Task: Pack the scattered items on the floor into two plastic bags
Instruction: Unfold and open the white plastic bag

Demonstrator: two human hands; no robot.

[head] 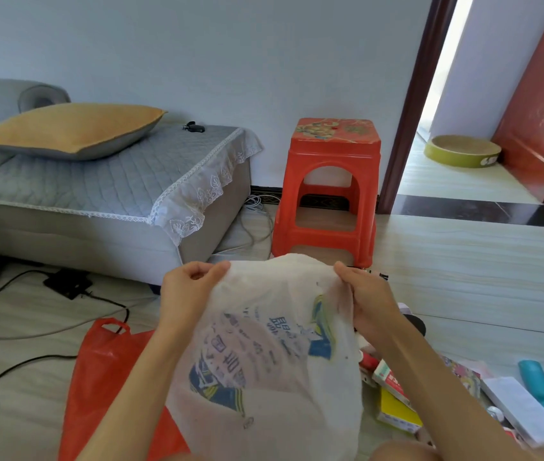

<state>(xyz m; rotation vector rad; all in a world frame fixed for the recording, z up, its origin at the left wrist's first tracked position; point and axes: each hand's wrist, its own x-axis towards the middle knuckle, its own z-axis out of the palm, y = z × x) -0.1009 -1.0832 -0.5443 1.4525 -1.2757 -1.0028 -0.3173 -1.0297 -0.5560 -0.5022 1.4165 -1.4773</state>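
Low in the middle of the frame, the left hand (186, 287) and right hand (365, 296) are pinching opposite edges of the white plastic bag (264, 354), holding it up. Thin film is likely slipping or tearing if tugged; the scattered items (397, 390) are lying lower right, the red bag (104, 371) flat lower left.

Both hands raised, left hand (185, 287) and right hand (369, 299) pinching the top edge of a white bag (270, 354) printed in blue. Red bag (104, 371) flat on the floor (463, 277) at left; boxes (393, 394) scattered at right. Red stool (329, 188) behind, sofa (97, 194) with orange pillow (71, 129) beside it.
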